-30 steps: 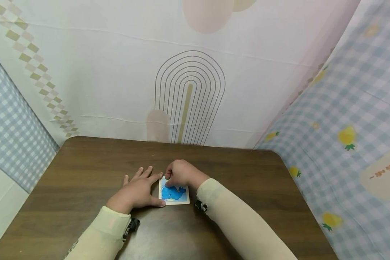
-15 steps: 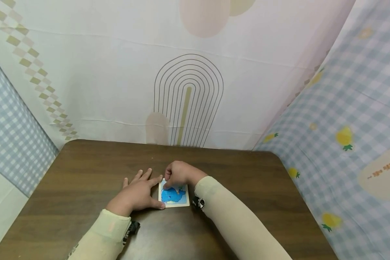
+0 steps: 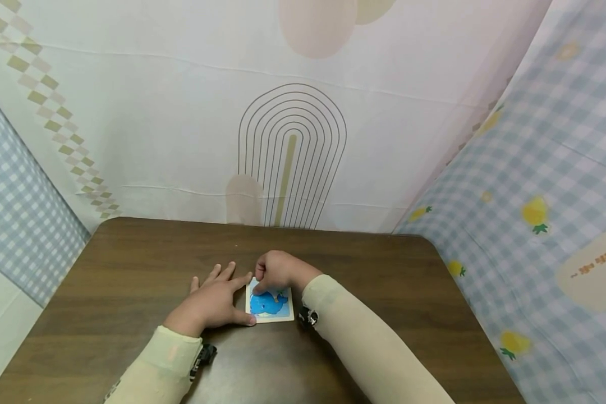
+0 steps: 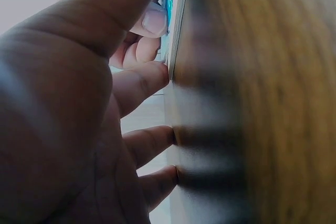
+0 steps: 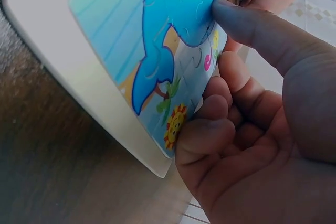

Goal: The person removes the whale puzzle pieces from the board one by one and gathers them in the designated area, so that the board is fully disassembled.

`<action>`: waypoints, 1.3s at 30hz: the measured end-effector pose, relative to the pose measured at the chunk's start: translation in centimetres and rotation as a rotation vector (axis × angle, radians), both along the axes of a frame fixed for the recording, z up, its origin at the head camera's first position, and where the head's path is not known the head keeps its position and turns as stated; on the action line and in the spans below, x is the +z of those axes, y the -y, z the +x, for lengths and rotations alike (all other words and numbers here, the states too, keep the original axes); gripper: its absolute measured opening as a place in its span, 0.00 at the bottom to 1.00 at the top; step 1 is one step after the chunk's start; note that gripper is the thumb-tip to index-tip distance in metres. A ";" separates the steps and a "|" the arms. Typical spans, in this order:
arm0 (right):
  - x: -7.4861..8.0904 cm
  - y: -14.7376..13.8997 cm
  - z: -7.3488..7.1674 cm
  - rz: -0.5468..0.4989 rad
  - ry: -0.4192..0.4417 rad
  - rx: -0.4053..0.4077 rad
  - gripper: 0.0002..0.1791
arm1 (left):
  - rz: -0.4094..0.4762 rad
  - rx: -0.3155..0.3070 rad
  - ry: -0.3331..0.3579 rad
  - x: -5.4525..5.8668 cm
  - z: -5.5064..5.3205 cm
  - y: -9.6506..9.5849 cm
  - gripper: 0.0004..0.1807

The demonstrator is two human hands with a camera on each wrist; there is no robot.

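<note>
A small square jigsaw puzzle (image 3: pixel 267 307) with a blue whale picture in a white frame lies flat on the brown table. My left hand (image 3: pixel 208 303) is spread at its left side, thumb and index fingertip touching the frame's near-left and far-left corners. My right hand (image 3: pixel 281 271) is over the far part of the puzzle. In the right wrist view its thumb (image 5: pixel 257 27) presses on the whale picture, while the other fingers are curled at the far edge and cover part of it. The left wrist view shows the left fingertips (image 4: pixel 163 74) against the frame's edge and tabletop.
The wooden table (image 3: pixel 384 280) reaches back to a white patterned cloth (image 3: pixel 182 140). A blue checked cloth (image 3: pixel 485 235) with yellow fruit prints hangs along the right. Another checked cloth (image 3: pixel 20 168) hangs at the left.
The head view has tilted slightly. My right thumb has slid a little to the left and nearer on the picture; the left hand and the puzzle keep their places.
</note>
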State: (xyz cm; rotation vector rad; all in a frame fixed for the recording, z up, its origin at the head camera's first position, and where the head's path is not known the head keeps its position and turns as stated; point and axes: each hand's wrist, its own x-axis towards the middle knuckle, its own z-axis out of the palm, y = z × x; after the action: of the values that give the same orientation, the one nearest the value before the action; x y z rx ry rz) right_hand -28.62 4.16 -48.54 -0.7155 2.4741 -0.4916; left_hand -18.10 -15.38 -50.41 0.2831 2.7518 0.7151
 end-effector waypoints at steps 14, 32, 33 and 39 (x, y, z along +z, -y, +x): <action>-0.2 0.1 0.0 -0.015 -0.004 -0.018 0.17 | -0.010 0.002 -0.013 0.0 -0.1 0.0 0.62; -1.3 -0.6 1.0 -0.111 -0.037 -0.049 0.12 | 0.007 0.001 -0.007 0.1 0.1 0.1 0.61; -1.4 -0.7 1.0 -0.112 -0.041 -0.049 0.12 | 0.007 0.000 -0.006 0.1 0.1 0.1 0.61; -1.6 -0.8 1.1 -0.115 -0.045 -0.044 0.12 | 0.002 0.001 -0.007 0.0 0.1 0.0 0.62</action>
State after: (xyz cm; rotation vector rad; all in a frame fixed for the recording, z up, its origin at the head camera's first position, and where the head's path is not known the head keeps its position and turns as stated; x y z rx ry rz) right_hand -27.55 4.97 -50.15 -0.7257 2.5247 -0.6452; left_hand -17.95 -15.40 -50.45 0.2856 2.7583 0.7189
